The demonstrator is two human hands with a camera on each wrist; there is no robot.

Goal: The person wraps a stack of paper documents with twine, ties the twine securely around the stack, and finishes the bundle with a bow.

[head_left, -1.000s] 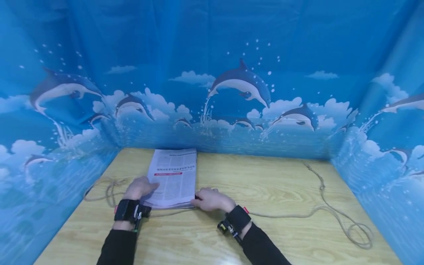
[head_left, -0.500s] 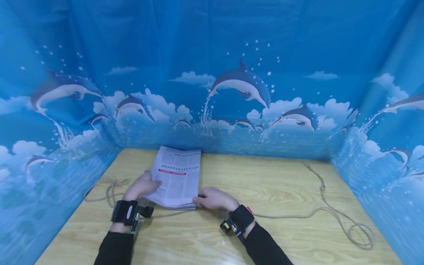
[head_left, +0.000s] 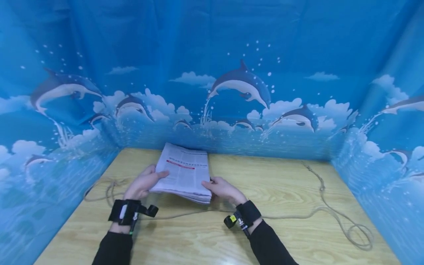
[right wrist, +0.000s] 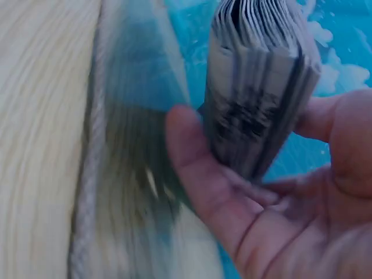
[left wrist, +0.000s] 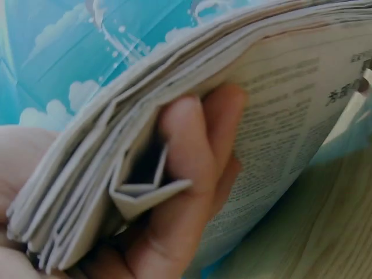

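A thick stack of folded newspapers point(head_left: 185, 176) is held between my two hands, its near edge raised off the table. My left hand point(head_left: 145, 181) grips the stack's left side, thumb on the top page; in the left wrist view its fingers point(left wrist: 192, 145) curl beneath against the printed underside. At the near right corner, my right hand point(head_left: 225, 188) pinches the stack with the thumb on top. The right wrist view shows the layered folds of the newspapers point(right wrist: 256, 99) between that thumb and the fingers point(right wrist: 203, 168). A thin rope point(head_left: 179, 215) lies on the table below the stack.
The rope's loose coils point(head_left: 110, 189) lie at the left, and a loop point(head_left: 359, 235) ends up at the right. The wooden table point(head_left: 265, 243) is enclosed at the back and sides by a blue dolphin-print curtain point(head_left: 281, 140).
Both hands have lifted the newspaper stack's near edge and shifted it to the right. The right thumb now lies on the top page, and more of the rope shows below.
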